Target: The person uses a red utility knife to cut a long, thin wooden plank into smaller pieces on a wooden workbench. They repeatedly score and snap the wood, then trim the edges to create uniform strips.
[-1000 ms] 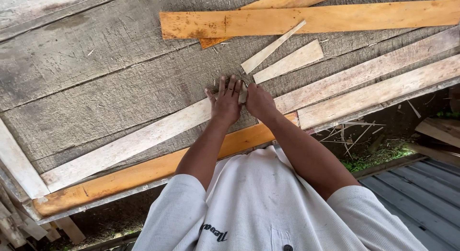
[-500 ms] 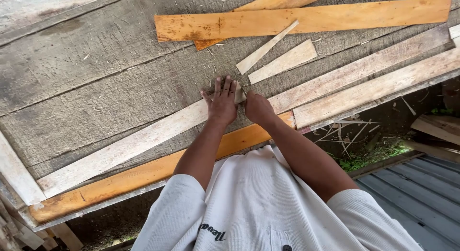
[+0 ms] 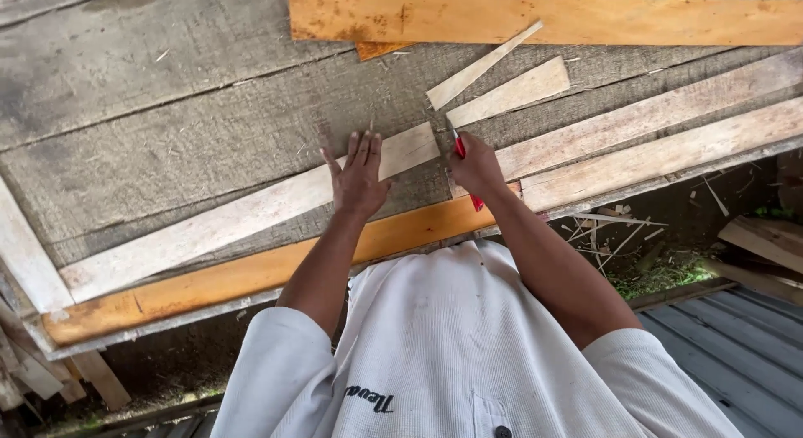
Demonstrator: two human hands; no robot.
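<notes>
Fingers of your left hand [image 3: 360, 174] lie flat and close together, pressing on the long pale wood strip [image 3: 242, 216] on the grey workbench [image 3: 167, 112]. Your right hand [image 3: 475, 163] is curled around a red pencil [image 3: 460, 147], its tip at the strip's end. An orange plank [image 3: 251, 275] lies just below the strip, near your shirt.

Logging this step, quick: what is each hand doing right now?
Left hand: open, flat on the pale strip.
Right hand: closed on a red pencil.
</notes>
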